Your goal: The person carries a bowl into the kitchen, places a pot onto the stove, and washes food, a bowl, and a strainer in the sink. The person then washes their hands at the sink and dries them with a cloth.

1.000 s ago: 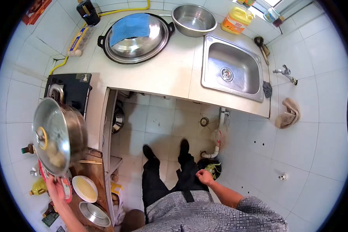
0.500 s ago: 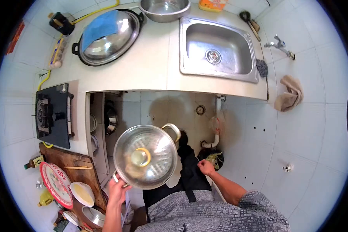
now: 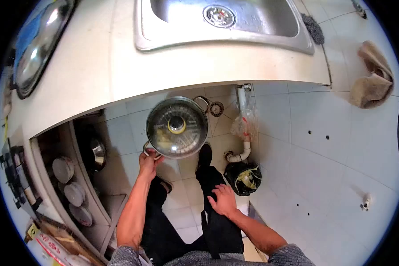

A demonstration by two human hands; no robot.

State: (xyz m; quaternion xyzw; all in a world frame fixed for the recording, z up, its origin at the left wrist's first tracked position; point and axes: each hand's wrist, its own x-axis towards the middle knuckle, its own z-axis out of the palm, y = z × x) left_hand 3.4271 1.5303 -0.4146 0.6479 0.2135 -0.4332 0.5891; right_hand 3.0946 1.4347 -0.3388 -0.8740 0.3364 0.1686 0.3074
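Centre: round, glass-lidded, silvery-metal pot [image 3: 177, 138]; looped handle [image 3: 146, 147] gripped by curled left hand [image 3: 150, 166]. Lower centre: right hand [image 3: 224, 200], loosely spread, empty.

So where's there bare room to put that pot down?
The counter is bare between the domed lid and the sink, plus a narrow strip in front of the sink. It's crowded lower left, where dishes stand under the counter, and below the sink, around the drainpipe and black bag. The pot, held in the left hand, hides some floor.
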